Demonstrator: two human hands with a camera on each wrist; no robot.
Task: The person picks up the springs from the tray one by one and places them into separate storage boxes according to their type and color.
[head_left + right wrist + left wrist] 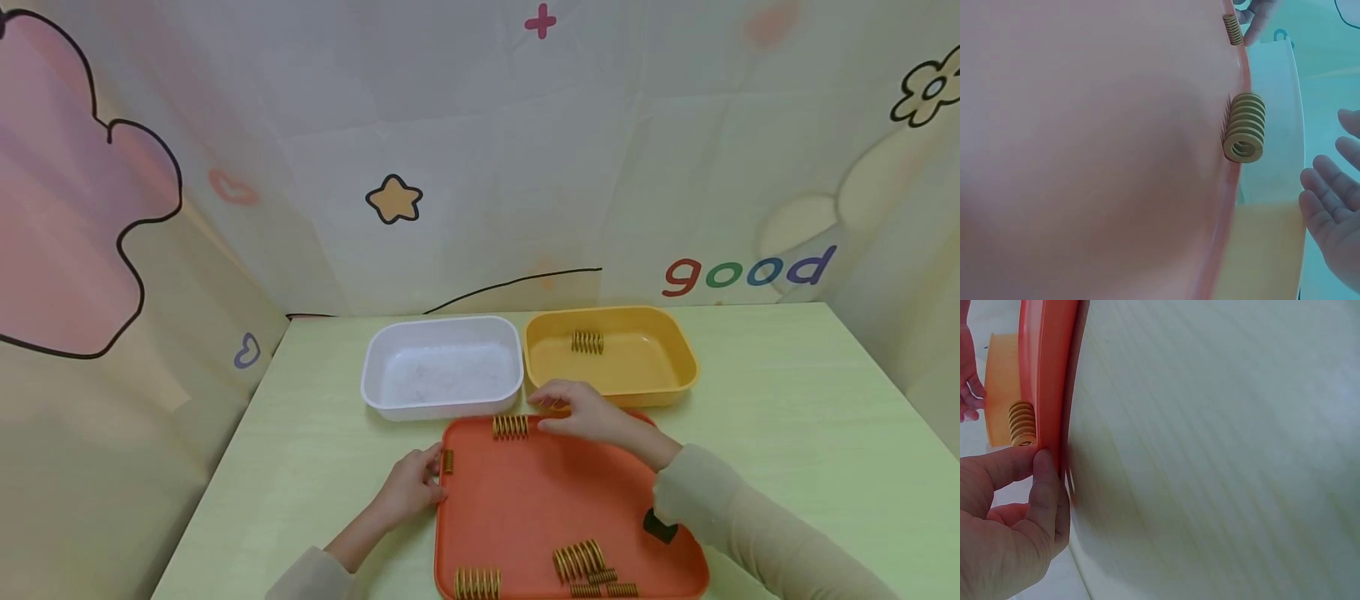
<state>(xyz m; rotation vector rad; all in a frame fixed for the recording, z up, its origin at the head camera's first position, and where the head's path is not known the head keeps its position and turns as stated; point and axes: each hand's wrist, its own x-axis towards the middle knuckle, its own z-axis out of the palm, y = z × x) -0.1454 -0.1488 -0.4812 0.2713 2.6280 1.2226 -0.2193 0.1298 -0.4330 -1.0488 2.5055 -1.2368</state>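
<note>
My left hand [411, 487] pinches the left rim of the orange-red tray [547, 500], with a small brass-coloured spring [448, 462] just inside that rim. At the tray's far edge lies a large spring [511, 427], also visible in the right wrist view [1245, 128]. My right hand [588, 412] hovers beside it, fingers spread and holding nothing, between the tray and the yellow bin [660, 396]. Along the near side of the tray are two more large springs, one at the left corner [477, 583] and another [578, 561] beside several small springs [602, 576].
Behind the tray, a white bin [442, 411] stands left of the yellow one, which contains a large spring [587, 342]. A printed curtain [480, 167] hangs behind the pale green table [300, 467]. A black item [660, 527] shows at my right sleeve.
</note>
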